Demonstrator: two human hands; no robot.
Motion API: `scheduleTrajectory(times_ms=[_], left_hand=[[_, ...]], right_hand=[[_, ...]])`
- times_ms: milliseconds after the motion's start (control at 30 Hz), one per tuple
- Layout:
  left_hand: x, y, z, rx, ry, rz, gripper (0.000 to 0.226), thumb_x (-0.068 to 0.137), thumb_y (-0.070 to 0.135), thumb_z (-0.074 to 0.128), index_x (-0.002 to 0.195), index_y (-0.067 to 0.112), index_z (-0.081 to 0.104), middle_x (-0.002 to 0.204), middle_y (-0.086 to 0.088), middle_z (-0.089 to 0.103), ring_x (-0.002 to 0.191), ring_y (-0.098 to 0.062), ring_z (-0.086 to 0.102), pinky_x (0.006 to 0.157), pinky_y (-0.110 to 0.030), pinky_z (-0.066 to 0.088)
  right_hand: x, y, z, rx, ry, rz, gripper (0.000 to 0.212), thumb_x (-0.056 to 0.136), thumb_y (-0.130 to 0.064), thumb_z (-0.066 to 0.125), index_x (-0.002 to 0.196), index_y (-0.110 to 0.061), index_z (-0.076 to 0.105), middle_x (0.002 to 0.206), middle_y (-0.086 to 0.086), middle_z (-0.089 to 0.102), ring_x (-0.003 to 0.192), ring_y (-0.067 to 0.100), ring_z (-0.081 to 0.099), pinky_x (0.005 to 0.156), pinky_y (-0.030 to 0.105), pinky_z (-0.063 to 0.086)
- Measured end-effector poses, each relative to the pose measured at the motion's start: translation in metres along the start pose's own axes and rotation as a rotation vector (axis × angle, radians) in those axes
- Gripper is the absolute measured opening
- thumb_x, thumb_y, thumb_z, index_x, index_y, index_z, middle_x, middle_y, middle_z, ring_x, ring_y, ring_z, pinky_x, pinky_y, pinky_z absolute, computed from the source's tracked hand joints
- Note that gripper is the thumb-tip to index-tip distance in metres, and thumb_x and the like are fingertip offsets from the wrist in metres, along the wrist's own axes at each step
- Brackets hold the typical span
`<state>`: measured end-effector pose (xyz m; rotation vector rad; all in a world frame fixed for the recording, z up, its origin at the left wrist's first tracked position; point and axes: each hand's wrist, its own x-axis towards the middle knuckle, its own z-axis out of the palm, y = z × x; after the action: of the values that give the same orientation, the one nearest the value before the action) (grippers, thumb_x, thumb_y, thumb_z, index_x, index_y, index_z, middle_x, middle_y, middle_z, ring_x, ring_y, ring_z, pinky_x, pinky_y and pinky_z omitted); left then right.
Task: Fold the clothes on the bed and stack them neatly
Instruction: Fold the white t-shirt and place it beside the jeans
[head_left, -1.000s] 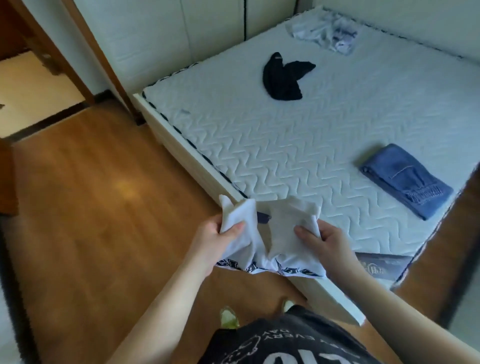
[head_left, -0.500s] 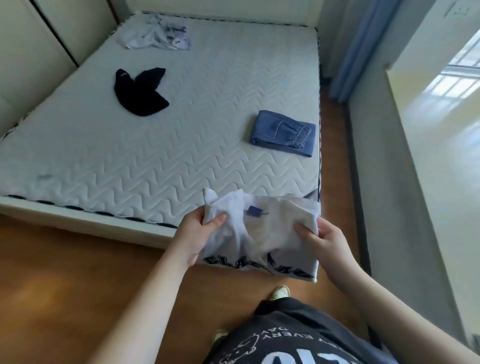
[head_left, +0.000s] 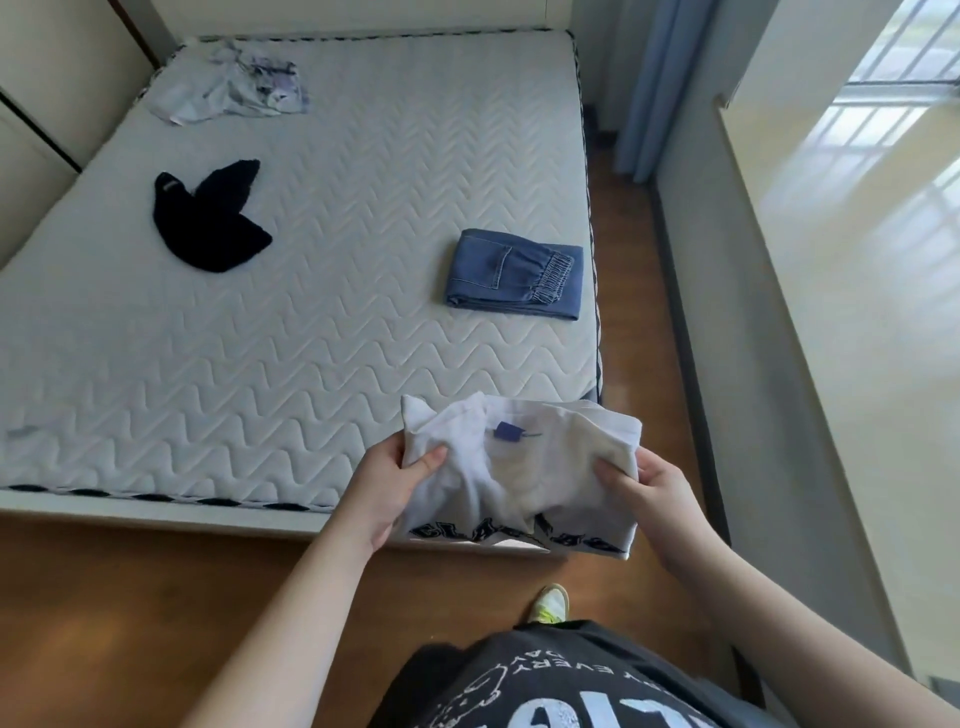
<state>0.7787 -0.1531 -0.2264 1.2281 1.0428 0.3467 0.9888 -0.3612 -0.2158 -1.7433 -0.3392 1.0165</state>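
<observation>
A: What are the hands doing?

B: Both grip a folded white cotton garment with dark block lettering along its lower edge (head_left: 519, 478). The left hand (head_left: 387, 491) clasps its left side, thumb pressed on top of the cloth, fingers curled underneath. The right hand (head_left: 652, 493) pinches the right side the same way, thumb on top.

A: Where is that garment?

B: In the air, above the near right corner of the white quilted mattress with a zigzag stitch pattern (head_left: 311, 322). A small purple tag (head_left: 506, 431) shows near its upper middle.

A: What else lies on the mattress?

B: A folded blue denim garment with a back pocket and gathered waistband (head_left: 514, 275) lies near the right edge, well apart from the one in hand. A crumpled black garment (head_left: 208, 218) sits towards the left, unfolded. A rumpled pale garment with a faint print (head_left: 234, 91) lies at the far left corner.

A: And around the bed?

B: Brown wooden floor (head_left: 104, 597) in front, a blue curtain (head_left: 654, 88) in the far right corner, and a cream wall (head_left: 831, 291) lit from a window on the right. The person's dark printed T-shirt (head_left: 545, 680) and one yellow-green shoe (head_left: 550, 605) show at the bottom.
</observation>
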Motion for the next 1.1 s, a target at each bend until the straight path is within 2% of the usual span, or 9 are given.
scheduleTrajectory(times_ms=[100, 200, 300, 400, 533, 700, 900, 1033, 1100], left_hand=[[0.017, -0.002, 0.002, 0.012, 0.001, -0.015, 0.018, 0.089, 0.014, 0.07, 0.106, 0.019, 0.069, 0.1, 0.002, 0.076, 0.096, -0.014, 0.071, 0.076, -0.024, 0.055], [0.037, -0.008, 0.002, 0.027, 0.013, -0.052, 0.019, 0.089, 0.017, 0.071, 0.107, 0.02, 0.069, 0.102, 0.002, 0.076, 0.098, -0.015, 0.071, 0.085, -0.032, 0.055], [0.061, -0.016, 0.001, 0.033, -0.003, -0.097, 0.017, 0.087, 0.02, 0.072, 0.104, 0.02, 0.07, 0.102, 0.001, 0.076, 0.099, -0.018, 0.071, 0.086, -0.034, 0.054], [0.086, -0.022, -0.003, 0.037, -0.035, -0.118, 0.018, 0.087, 0.02, 0.073, 0.105, 0.019, 0.07, 0.102, 0.001, 0.076, 0.098, -0.016, 0.071, 0.081, -0.029, 0.055], [0.122, -0.026, -0.01, 0.048, -0.065, -0.178, 0.016, 0.088, 0.019, 0.072, 0.104, 0.017, 0.069, 0.1, -0.005, 0.076, 0.093, -0.021, 0.072, 0.081, -0.034, 0.057], [0.165, -0.03, -0.01, 0.109, -0.138, -0.221, 0.018, 0.087, 0.024, 0.074, 0.103, 0.019, 0.069, 0.099, -0.003, 0.076, 0.094, -0.022, 0.072, 0.086, -0.04, 0.057], [0.194, -0.039, -0.012, 0.128, -0.179, -0.288, 0.019, 0.088, 0.017, 0.073, 0.106, 0.02, 0.067, 0.099, -0.001, 0.076, 0.093, -0.021, 0.073, 0.079, -0.037, 0.059], [0.224, -0.048, -0.011, 0.183, -0.169, -0.322, 0.017, 0.089, 0.014, 0.071, 0.104, 0.022, 0.067, 0.103, -0.003, 0.075, 0.095, -0.023, 0.072, 0.087, -0.043, 0.057], [0.241, -0.05, -0.008, 0.205, -0.143, -0.307, 0.018, 0.09, 0.014, 0.07, 0.105, 0.022, 0.067, 0.104, -0.003, 0.075, 0.096, -0.023, 0.071, 0.089, -0.043, 0.056]], right_hand=[[0.02, -0.001, -0.005, 0.003, -0.015, 0.014, 0.021, 0.092, -0.02, 0.067, 0.099, 0.0, 0.066, 0.102, 0.031, 0.065, 0.082, 0.022, 0.061, 0.08, 0.052, 0.052], [0.039, 0.003, -0.004, 0.016, -0.022, 0.043, 0.028, 0.09, -0.021, 0.068, 0.1, 0.005, 0.064, 0.103, 0.034, 0.062, 0.083, 0.024, 0.059, 0.083, 0.057, 0.052], [0.054, 0.01, 0.001, 0.022, -0.01, 0.079, 0.022, 0.089, -0.02, 0.07, 0.098, 0.0, 0.068, 0.101, 0.029, 0.066, 0.084, 0.023, 0.062, 0.088, 0.058, 0.051], [0.068, 0.018, 0.004, 0.021, 0.011, 0.111, 0.014, 0.09, -0.021, 0.069, 0.095, -0.008, 0.071, 0.098, 0.02, 0.071, 0.086, 0.024, 0.066, 0.087, 0.054, 0.053], [0.083, 0.021, 0.011, 0.007, 0.058, 0.134, 0.009, 0.091, -0.026, 0.068, 0.092, -0.018, 0.072, 0.094, 0.011, 0.074, 0.084, 0.017, 0.068, 0.081, 0.043, 0.057], [0.105, 0.032, 0.029, 0.04, 0.139, 0.171, 0.007, 0.091, -0.026, 0.068, 0.091, -0.021, 0.072, 0.091, 0.006, 0.075, 0.082, 0.013, 0.066, 0.072, 0.033, 0.055], [0.138, 0.05, 0.038, 0.018, 0.153, 0.25, 0.011, 0.088, -0.029, 0.07, 0.095, -0.02, 0.073, 0.093, 0.007, 0.075, 0.091, 0.022, 0.069, 0.087, 0.048, 0.055], [0.168, 0.065, 0.027, -0.046, 0.115, 0.3, 0.021, 0.088, -0.031, 0.07, 0.093, -0.011, 0.071, 0.096, 0.019, 0.071, 0.083, 0.02, 0.062, 0.087, 0.053, 0.053], [0.189, 0.07, 0.017, -0.055, 0.099, 0.315, 0.026, 0.087, -0.032, 0.069, 0.091, -0.006, 0.069, 0.088, 0.019, 0.07, 0.081, 0.021, 0.06, 0.08, 0.05, 0.054]])
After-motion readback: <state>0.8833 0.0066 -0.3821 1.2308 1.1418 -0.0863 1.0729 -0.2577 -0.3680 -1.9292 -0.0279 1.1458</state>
